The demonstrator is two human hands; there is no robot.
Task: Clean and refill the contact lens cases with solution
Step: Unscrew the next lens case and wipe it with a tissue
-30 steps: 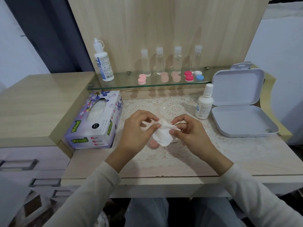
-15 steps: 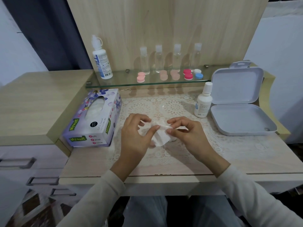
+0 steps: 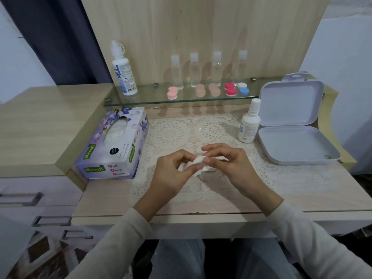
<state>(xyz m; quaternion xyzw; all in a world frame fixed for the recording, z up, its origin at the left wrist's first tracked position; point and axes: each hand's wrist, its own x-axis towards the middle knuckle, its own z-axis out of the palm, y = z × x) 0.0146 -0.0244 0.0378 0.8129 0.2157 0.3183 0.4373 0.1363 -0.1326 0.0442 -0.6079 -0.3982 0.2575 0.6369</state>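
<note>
Both hands meet over the lace mat (image 3: 201, 190) at the desk's middle. My left hand (image 3: 173, 174) and my right hand (image 3: 231, 164) pinch a small crumpled white tissue (image 3: 198, 162) between their fingertips. Whatever is wrapped in the tissue is hidden. A small white solution bottle (image 3: 248, 123) stands to the right on the mat. On the glass shelf (image 3: 153, 98) behind lie several lens cases: a pink one (image 3: 172, 93), two peach ones (image 3: 200, 90), a red one (image 3: 230, 89) and a white-and-blue one (image 3: 243, 88).
A purple tissue box (image 3: 114, 146) lies left of the mat. An open white hinged case (image 3: 291, 129) sits at the right. A large solution bottle (image 3: 122, 71) and several clear small bottles (image 3: 205, 70) stand on the shelf. Drawers are at lower left.
Both hands have kept working the tissue and lowered it a little toward the mat. The pink piece seen under the tissue a second ago is no longer visible.
</note>
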